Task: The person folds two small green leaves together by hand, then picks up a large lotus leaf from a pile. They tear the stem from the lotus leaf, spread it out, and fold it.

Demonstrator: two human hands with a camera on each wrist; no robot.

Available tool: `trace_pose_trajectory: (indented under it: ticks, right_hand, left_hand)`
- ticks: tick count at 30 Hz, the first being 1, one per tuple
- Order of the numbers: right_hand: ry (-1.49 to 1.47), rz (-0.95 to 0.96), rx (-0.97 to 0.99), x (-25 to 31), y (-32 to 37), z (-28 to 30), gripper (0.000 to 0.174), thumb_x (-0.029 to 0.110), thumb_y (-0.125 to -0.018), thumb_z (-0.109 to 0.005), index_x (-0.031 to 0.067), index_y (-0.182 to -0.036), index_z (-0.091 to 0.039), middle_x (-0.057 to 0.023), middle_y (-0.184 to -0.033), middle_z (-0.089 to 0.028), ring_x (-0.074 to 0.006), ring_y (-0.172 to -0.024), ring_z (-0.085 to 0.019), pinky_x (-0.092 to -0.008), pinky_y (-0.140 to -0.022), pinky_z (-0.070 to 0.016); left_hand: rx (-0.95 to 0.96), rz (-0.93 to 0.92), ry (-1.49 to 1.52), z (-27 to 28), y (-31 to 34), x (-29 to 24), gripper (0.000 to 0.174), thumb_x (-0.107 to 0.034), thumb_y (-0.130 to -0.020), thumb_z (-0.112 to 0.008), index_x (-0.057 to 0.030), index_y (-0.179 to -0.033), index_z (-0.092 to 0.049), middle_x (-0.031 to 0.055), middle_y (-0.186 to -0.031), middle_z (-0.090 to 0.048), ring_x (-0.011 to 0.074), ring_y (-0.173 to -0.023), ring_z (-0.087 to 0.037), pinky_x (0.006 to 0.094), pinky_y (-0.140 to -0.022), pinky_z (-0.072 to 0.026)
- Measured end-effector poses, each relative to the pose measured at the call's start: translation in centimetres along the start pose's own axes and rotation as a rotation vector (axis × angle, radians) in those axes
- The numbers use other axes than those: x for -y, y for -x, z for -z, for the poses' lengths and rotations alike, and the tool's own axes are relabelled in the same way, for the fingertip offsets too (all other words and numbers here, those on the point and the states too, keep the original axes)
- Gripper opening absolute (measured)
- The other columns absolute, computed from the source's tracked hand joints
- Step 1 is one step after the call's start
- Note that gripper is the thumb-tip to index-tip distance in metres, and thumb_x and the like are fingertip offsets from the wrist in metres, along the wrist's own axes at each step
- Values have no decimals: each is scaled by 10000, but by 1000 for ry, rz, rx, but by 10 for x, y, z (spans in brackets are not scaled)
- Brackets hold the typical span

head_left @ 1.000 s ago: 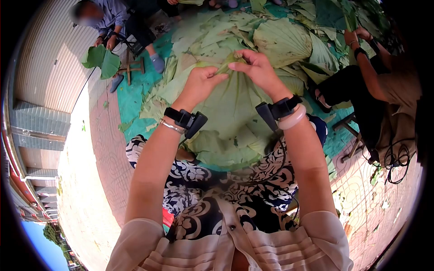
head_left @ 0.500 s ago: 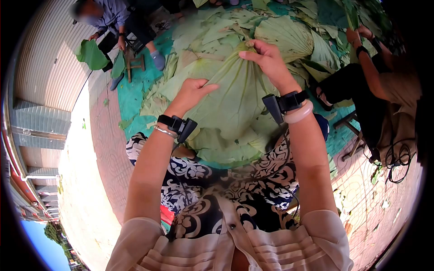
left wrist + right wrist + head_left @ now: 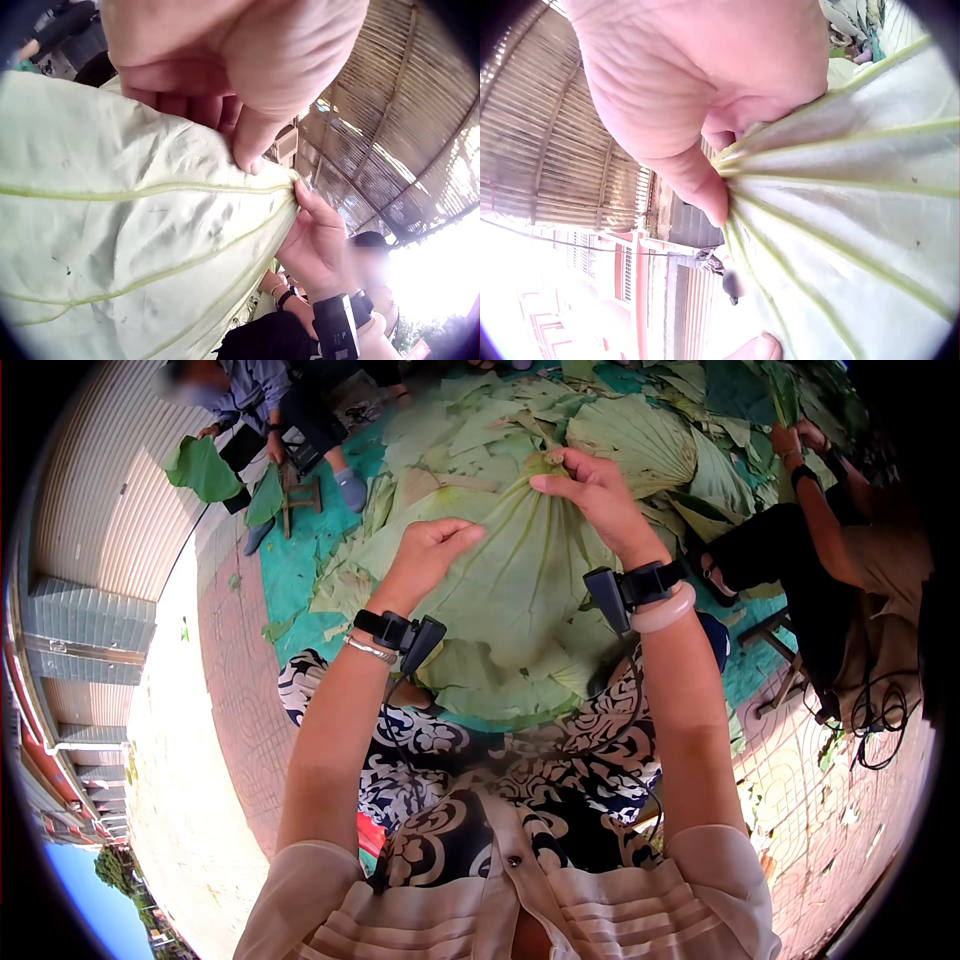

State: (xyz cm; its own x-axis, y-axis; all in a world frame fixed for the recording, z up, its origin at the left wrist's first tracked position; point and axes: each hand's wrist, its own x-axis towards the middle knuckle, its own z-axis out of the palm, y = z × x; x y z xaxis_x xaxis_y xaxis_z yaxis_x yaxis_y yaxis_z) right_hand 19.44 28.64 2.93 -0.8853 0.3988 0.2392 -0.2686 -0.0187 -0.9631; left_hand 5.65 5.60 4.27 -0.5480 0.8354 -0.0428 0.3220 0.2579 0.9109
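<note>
A large pale green lotus leaf [image 3: 515, 585] hangs in front of me, its thick veins fanning out from a gathered end. My right hand [image 3: 605, 505] pinches that gathered end between thumb and fingers. In the right wrist view the veins of the leaf [image 3: 840, 191] run together under the thumb. To the left and a little lower, my left hand [image 3: 428, 558] pinches the leaf's edge. The left wrist view shows its thumb on the veined face of the leaf [image 3: 127, 247], with the other fingers partly hidden behind.
A heap of lotus leaves [image 3: 630, 450] spreads over a green ground sheet [image 3: 350, 540]. At the left, a seated person holds a darker leaf [image 3: 205, 470]. Another person sits close on the right by a wooden stool [image 3: 780, 650] and dangling black cables [image 3: 880, 725].
Both hands were together at the gathered end. The left hand has moved down and left along the leaf, then slightly up; the right has shifted up and right, still holding the gathered end.
</note>
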Motion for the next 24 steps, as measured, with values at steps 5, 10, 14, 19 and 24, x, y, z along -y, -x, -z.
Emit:
trace_pose_trajectory:
  ticks: [5, 10, 14, 19, 24]
  right_hand:
    - [-27, -1, 6, -3, -2, 3, 279, 127, -896, -724, 16, -1150, -690, 16, -1056, -696, -77, -971, -599, -233, -908, -435]
    - [-63, -7, 21, 11, 4, 4, 285, 122, -897, -719, 11, -1158, -689, 7, -1068, -698, -80, -980, -604, -233, -913, -440]
    - [-64, 3, 15, 7, 2, 3, 297, 117, -897, -717, 9, -1172, -684, 6, -1072, -698, -83, -981, -605, -236, -916, -441]
    - [-68, 3, 6, 8, 2, 1, 316, 115, -894, -722, 8, -1188, -676, 10, -1077, -696, -84, -978, -602, -237, -919, -439]
    - [-59, 1, 17, 7, 2, 1, 307, 112, -892, -723, 5, -1177, -680, 12, -1073, -696, -79, -984, -598, -234, -919, -434]
  left_hand:
    - [9, 17, -13, -1, 0, -2, 219, -200, -958, -694, 5, -1026, -728, -78, -854, -619, 22, -795, -512, 207, -722, -420]
    - [19, 118, 154, 0, 7, -8, 195, -200, -959, -693, -19, -1029, -718, -83, -853, -614, 16, -786, -513, 207, -718, -421]
    - [23, 50, 131, -2, 1, 2, 175, -182, -963, -686, -18, -1017, -712, -79, -862, -633, 11, -789, -527, 196, -729, -425]
    - [-51, -3, 100, -5, -1, 2, 166, -169, -941, -711, -3, -945, -717, -76, -810, -636, 13, -738, -514, 196, -690, -418]
    - [-51, 2, 37, -5, 2, 2, 176, -173, -921, -735, 2, -910, -716, -71, -769, -627, 16, -720, -504, 204, -669, -420]
